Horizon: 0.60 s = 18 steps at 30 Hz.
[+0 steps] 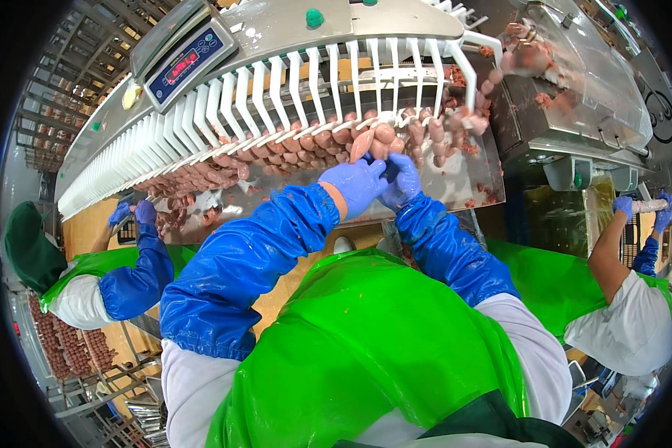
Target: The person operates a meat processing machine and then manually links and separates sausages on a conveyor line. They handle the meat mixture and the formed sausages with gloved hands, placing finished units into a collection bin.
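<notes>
In purple gloves, my two hands meet under a bunch of raw pink sausage links (383, 136) at the front of the conveyor. Fingers of my left hand (353, 185) are closed at the bottom of the bunch, by a link that points down and left. Close against it, my right hand (402, 183) has its fingers bent up to the same links; its fingertips are partly hidden. White plastic hooks (272, 93) run in a curved row above, with linked sausages (291, 145) hanging from them to the left.
A scale with a lit display (187, 63) stands at upper left. To the right is a steel machine with a clear cover (597, 75). A metal tray (455, 187) with meat scraps lies below the links. Co-workers (138, 269) (620, 313) stand on both sides.
</notes>
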Available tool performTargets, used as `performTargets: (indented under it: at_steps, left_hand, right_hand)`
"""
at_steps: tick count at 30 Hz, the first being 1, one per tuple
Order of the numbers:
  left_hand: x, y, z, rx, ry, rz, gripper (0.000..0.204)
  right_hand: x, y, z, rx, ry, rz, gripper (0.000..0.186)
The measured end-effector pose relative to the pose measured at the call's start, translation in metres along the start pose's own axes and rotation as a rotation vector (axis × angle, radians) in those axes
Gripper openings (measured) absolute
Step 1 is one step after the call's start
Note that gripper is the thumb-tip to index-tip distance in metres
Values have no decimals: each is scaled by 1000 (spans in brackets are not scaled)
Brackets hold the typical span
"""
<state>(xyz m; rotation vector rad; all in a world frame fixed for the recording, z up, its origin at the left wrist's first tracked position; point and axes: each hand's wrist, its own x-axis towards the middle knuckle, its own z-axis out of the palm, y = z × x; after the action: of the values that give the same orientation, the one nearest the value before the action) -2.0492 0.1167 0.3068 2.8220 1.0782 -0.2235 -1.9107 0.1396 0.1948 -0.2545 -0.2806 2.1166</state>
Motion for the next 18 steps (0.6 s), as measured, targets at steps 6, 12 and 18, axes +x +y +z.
performTargets:
  at_steps: [6,12,18]
  left_hand:
    - [5,-3,-4,24,50,84,21]
    - [3,2,28,-74,-27,-75,19]
    - [-13,7,14,161,201,122,23]
  right_hand:
    - [0,-26,-24,-225,-219,93,31]
    - [12,-22,-13,-95,-80,178,28]
    - [3,-47,-56,-45,-101,162,26]
